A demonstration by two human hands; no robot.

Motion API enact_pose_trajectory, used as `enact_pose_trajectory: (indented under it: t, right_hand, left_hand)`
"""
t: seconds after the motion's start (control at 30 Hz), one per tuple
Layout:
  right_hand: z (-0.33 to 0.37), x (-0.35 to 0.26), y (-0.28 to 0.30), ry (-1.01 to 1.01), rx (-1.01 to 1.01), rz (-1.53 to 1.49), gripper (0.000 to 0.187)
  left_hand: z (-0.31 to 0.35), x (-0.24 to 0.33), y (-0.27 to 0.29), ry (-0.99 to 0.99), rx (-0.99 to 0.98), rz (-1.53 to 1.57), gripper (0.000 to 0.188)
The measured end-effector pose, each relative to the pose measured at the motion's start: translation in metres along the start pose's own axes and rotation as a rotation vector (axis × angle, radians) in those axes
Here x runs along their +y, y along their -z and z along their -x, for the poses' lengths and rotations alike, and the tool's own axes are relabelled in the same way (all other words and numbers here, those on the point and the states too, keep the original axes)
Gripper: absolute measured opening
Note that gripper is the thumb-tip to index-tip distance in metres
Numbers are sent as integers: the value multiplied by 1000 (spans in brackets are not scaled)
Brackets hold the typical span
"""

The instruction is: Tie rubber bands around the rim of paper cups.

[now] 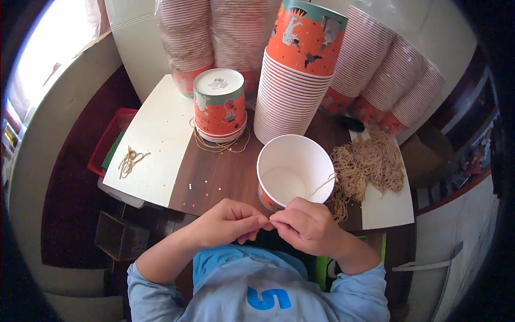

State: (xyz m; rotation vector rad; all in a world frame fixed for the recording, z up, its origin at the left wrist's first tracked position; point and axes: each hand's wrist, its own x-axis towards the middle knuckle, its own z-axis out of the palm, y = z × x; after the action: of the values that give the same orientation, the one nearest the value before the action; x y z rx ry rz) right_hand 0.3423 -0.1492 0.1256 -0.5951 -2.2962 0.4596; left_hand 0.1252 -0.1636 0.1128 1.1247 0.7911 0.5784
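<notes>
A round paper bucket [287, 169], white inside with an orange printed outside, stands open side up at the table's front edge. A thin beige cord [322, 185] runs over its right rim and down toward my right hand. My right hand [308, 225] is closed in a pinch on that cord, just in front of the bucket. Fingertip to fingertip with it, my left hand [236, 219] is pinched shut; what lies between its fingers is too small to make out. To the right of the bucket, a tangled heap of beige cords [370, 163] lies on the table.
A tall stack of nested buckets [292, 99] rises behind the open one. Left of it, a short upside-down stack [219, 104] has loose cord around its base. Plastic-wrapped bucket stacks [185, 35] line the back. A small cord bundle [130, 161] lies on the table's white left part.
</notes>
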Motion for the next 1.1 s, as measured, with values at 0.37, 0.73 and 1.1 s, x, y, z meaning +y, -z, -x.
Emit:
enact_pose_trajectory:
  t: [0.37, 0.73, 1.1]
  right_hand:
    - [5, -2, 7, -96, -31, -98, 12]
    - [-19, 35, 27, -578, -338, -554, 11]
    - [-60, 88, 18, -726, -303, -476, 11]
  left_hand:
    - [8, 0, -26, -426, 259, -564, 10]
    - [-11, 4, -36, -867, 556, -1199, 20]
    - [-48, -13, 9, -320, 841, -432, 29]
